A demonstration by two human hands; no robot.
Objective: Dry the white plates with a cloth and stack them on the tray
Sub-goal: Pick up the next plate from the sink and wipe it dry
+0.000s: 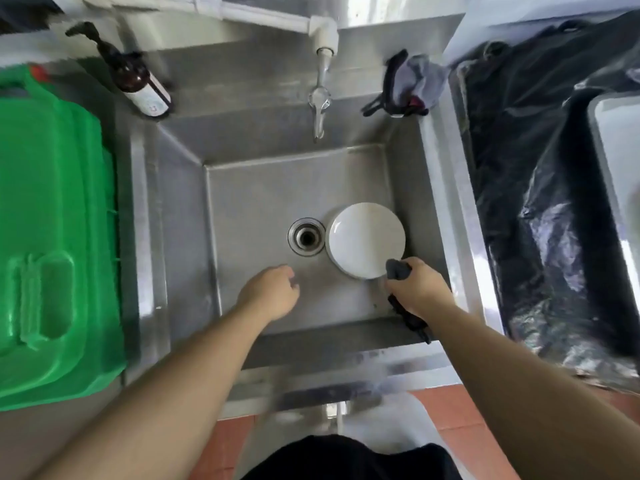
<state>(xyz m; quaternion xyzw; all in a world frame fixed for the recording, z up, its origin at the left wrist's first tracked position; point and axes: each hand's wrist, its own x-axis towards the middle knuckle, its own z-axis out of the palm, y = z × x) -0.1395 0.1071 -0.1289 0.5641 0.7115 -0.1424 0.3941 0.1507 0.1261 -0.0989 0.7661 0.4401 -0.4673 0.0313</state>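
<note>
White plates [365, 239] lie stacked on the floor of the steel sink [242, 202], just right of the drain [307, 236]. My right hand [417, 289] grips a dark grey cloth [398, 270] at the plates' near right rim; the cloth's tail hangs out below my wrist. My left hand [270, 294] hovers inside the sink left of the plates, fingers loosely curled, holding nothing. A tray [613, 150] shows at the far right edge, set on black plastic.
A tap [320, 98] hangs over the sink's back. A brown pump bottle [138, 81] stands at the back left corner. A second grey cloth [414, 86] lies at the back right corner. A green plastic bin [52, 237] fills the left side. Black plastic sheeting [519, 168] covers the right counter.
</note>
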